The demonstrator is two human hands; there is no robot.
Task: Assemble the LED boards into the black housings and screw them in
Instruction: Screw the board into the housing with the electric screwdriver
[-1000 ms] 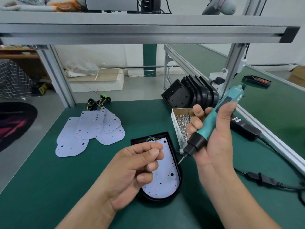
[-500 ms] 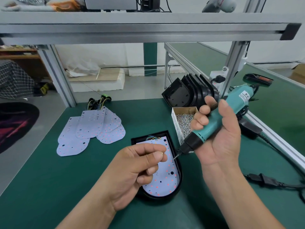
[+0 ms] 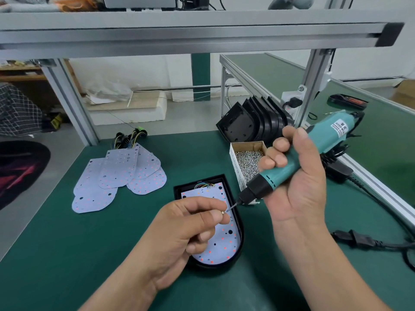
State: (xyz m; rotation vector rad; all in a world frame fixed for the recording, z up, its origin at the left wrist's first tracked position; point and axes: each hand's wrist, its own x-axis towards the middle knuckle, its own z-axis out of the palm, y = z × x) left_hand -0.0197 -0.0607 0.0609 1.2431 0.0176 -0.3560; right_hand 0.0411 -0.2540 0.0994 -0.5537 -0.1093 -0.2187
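A black housing point(image 3: 240, 248) lies on the green mat with a white LED board point(image 3: 221, 245) seated inside it, coloured wires at its top edge. My left hand point(image 3: 182, 236) hovers over the board and pinches a small screw point(image 3: 222, 212) between thumb and forefinger. My right hand point(image 3: 296, 185) grips a teal electric screwdriver point(image 3: 292, 167), tilted down to the left, with its bit tip touching the screw's head.
A cardboard box of screws point(image 3: 247, 160) stands right of the housing. Several empty black housings point(image 3: 253, 124) lean in a row behind it. Loose LED boards point(image 3: 116, 178) lie at left. Power cables point(image 3: 363, 241) run along the right. An aluminium frame point(image 3: 202, 37) crosses overhead.
The screwdriver has tilted flatter and its tip has moved left to meet the screw in my left fingers. My left hand has stayed over the board.
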